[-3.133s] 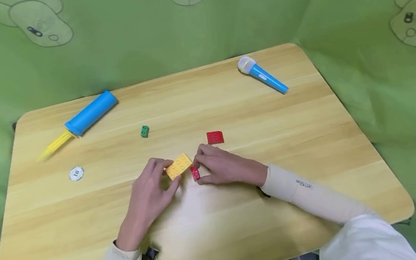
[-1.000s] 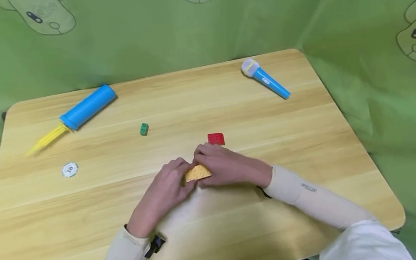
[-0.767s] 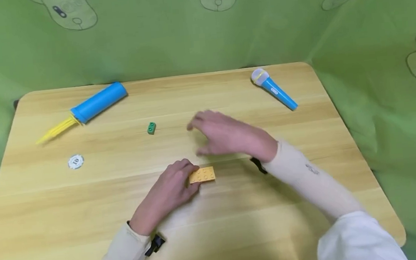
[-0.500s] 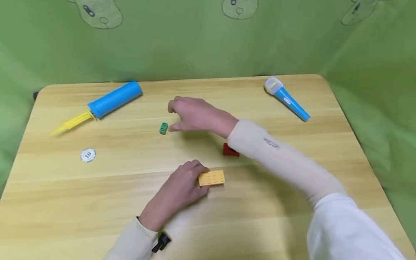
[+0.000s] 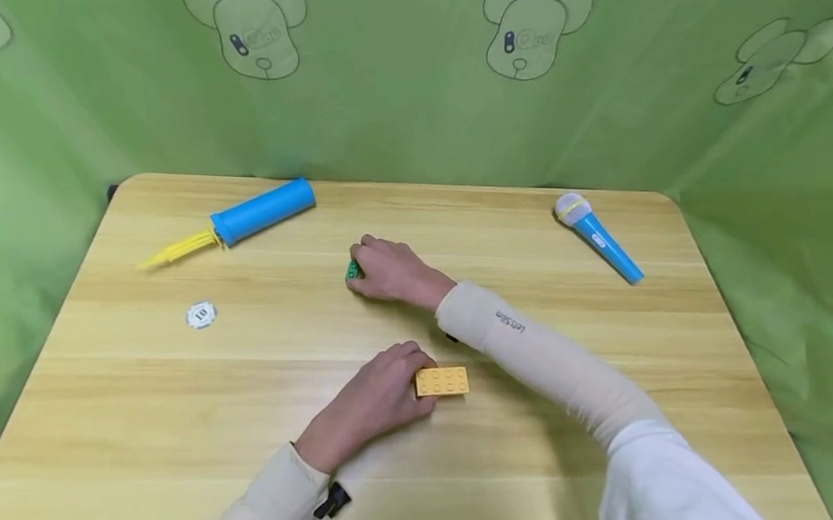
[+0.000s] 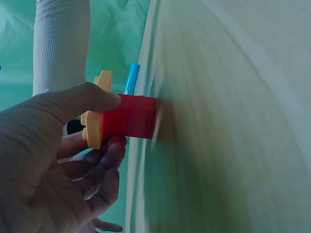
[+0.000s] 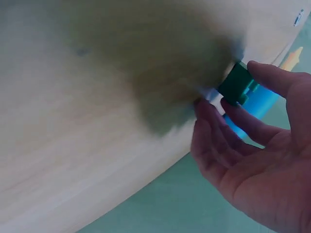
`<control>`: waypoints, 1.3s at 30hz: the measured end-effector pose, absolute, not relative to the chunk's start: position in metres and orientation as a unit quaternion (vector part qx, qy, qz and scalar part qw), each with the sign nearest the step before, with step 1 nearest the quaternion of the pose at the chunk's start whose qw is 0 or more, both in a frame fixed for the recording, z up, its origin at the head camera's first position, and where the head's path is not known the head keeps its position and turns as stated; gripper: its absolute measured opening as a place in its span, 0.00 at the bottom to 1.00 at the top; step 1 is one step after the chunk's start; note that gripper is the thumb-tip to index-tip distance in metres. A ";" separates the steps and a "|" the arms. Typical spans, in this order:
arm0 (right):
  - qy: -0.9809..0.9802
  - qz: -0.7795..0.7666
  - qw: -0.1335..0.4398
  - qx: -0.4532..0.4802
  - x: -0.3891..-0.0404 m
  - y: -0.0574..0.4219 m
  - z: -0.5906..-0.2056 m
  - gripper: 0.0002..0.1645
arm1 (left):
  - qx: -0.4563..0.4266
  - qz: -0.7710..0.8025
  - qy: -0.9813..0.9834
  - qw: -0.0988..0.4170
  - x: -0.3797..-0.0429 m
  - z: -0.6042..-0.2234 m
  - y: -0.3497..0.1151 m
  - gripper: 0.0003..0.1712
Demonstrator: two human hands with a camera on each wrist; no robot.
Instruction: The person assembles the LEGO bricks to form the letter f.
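My left hand [image 5: 377,402] grips a yellow toy building brick [image 5: 443,381] by its left end, studs facing up. In the left wrist view, red building bricks [image 6: 138,116] sit against the yellow brick's underside, the thumb on their side and the fingers beneath. Farther back, my right hand [image 5: 395,272] pinches a small green building brick [image 5: 352,272]. The right wrist view shows that green brick [image 7: 235,83] between thumb and index fingertip, close over the table, the other fingers loosely bent.
A blue and yellow hand pump [image 5: 265,212] lies at the back left, with a white chip marked 10 [image 5: 201,315] in front of it. A blue toy microphone [image 5: 598,238] lies at the back right. Green cloth [image 5: 402,111] hangs behind the wooden table [image 5: 138,421].
Both hands came together at the yellow brick, with a small red brick in the right. The right hand then let go, moved back and left, and took hold of the green brick.
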State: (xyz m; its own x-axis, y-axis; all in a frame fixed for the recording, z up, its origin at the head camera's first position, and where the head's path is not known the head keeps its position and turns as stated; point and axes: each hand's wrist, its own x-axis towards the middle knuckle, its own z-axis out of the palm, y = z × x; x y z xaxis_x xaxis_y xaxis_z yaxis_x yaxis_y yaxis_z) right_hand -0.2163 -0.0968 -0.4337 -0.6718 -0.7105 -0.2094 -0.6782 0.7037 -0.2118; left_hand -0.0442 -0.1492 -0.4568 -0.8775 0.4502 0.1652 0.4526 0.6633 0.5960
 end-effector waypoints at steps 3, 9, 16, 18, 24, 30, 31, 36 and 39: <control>0.911 -0.057 0.143 -0.382 -0.213 -0.081 -0.429 0.13 | -0.247 -0.343 -0.906 -0.001 -0.047 -0.460 -0.143 0.17; 0.901 -0.064 0.137 -0.406 -0.185 -0.043 -0.391 0.19 | -0.229 -0.366 -0.902 0.000 -0.046 -0.464 -0.146 0.17; 0.880 -0.089 0.144 -0.444 -0.142 0.009 -0.357 0.15 | -0.239 -0.370 -0.898 0.005 -0.046 -0.464 -0.154 0.19; 0.874 -0.096 0.144 -0.454 -0.131 0.022 -0.358 0.15 | -0.239 -0.371 -0.897 0.000 -0.047 -0.464 -0.154 0.19; 0.863 -0.098 0.132 -0.478 -0.108 0.043 -0.374 0.15 | -0.236 -0.367 -0.900 -0.010 -0.050 -0.464 -0.151 0.17; 0.863 -0.096 0.129 -0.479 -0.102 0.044 -0.384 0.16 | -0.238 -0.367 -0.899 -0.016 -0.053 -0.463 -0.150 0.17; 0.862 -0.095 0.131 -0.480 -0.102 0.044 -0.385 0.17 | -0.238 -0.366 -0.899 -0.017 -0.053 -0.463 -0.150 0.17; 0.859 -0.084 0.128 -0.489 -0.102 0.042 -0.388 0.18 | -0.237 -0.359 -0.903 -0.022 -0.054 -0.463 -0.149 0.19; 0.858 -0.080 0.128 -0.492 -0.102 0.042 -0.388 0.18 | -0.237 -0.353 -0.905 -0.023 -0.054 -0.463 -0.149 0.19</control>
State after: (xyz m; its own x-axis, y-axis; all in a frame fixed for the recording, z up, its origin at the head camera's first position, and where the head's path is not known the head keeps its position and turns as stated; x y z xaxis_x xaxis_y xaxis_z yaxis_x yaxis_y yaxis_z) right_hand -0.1023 0.0421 -0.3877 -0.4836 -0.8640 -0.1400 -0.8229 0.5033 -0.2637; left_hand -0.0541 -0.1490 -0.4634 -0.8865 0.4451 0.1267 0.4132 0.6379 0.6499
